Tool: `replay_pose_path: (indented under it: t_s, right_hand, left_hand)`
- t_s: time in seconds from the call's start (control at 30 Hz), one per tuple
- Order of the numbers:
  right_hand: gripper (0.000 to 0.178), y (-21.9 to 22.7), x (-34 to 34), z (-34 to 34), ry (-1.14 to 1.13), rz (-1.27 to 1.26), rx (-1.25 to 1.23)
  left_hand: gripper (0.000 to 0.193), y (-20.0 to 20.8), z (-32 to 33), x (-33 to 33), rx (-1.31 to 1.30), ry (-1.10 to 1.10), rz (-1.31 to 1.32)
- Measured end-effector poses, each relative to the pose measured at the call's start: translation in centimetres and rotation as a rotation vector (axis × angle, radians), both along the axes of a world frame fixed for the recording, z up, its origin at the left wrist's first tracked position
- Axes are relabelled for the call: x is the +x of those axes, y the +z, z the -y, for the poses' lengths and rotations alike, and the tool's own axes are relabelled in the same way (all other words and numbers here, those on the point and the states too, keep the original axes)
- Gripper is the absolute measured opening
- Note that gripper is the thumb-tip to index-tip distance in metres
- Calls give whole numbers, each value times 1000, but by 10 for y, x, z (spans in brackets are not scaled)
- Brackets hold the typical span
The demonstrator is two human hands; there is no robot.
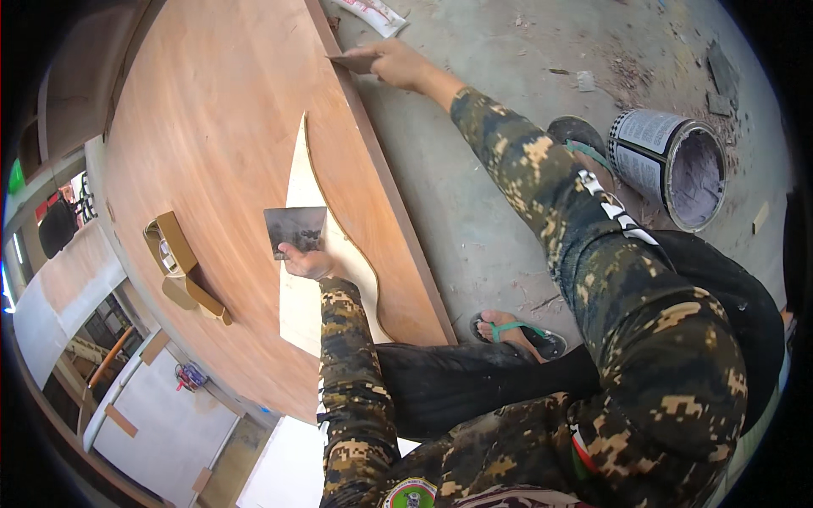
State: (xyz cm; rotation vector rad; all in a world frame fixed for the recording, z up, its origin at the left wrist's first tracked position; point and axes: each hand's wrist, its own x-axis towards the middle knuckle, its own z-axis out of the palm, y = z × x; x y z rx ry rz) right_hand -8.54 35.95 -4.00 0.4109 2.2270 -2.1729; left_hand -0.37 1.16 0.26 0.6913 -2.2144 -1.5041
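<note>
My left hand [306, 261] grips a square metal plate [294, 222] with dark smears, held over a pale plywood piece [298, 311] that has one wavy edge. That piece lies on a large reddish-brown wooden panel [212, 110]. Stretched out to the far side, my right hand [403, 66] is closed around a flat scraper [354, 63]. The scraper's blade meets the panel's long right edge near the top of the view. Part of its blade is covered by my fingers.
On the floor at right, an open can [648, 148] lies on its side with greyish-lilac paste inside. A cut cardboard box [178, 262] rests on the panel's left part. A white packet [377, 15] lies beyond my right hand. Scraps [631, 76] litter the floor.
</note>
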Motion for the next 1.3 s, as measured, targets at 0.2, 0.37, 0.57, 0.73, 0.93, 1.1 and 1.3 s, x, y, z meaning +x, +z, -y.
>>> replay_pose_path:
  t_s: [0.2, 0.37, 0.57, 0.73, 0.93, 1.1, 1.3]
  right_hand:
    - [56, 15, 72, 41, 50, -49, -217]
    - [51, 13, 86, 44, -54, -60, -195]
    - [44, 17, 80, 87, -406, -259, 108]
    - [46, 38, 130, 106, -195, -283, 55]
    - [51, 13, 47, 26, -158, -129, 79]
    - [52, 1, -5, 11, -118, -95, 131]
    - [53, 17, 40, 33, 55, 18, -23]
  left_hand:
    - [56, 0, 8, -5, 92, -22, -120]
    - [57, 1, 11, -5, 41, 27, -37]
    - [57, 0, -1, -6, 94, -31, -97]
    - [57, 18, -10, -3, 71, -14, -119]
    - [55, 3, 5, -5, 53, -49, -105]
    - [54, 1, 2, -3, 61, -40, -61]
    - [59, 14, -2, -3, 90, 2, -125]
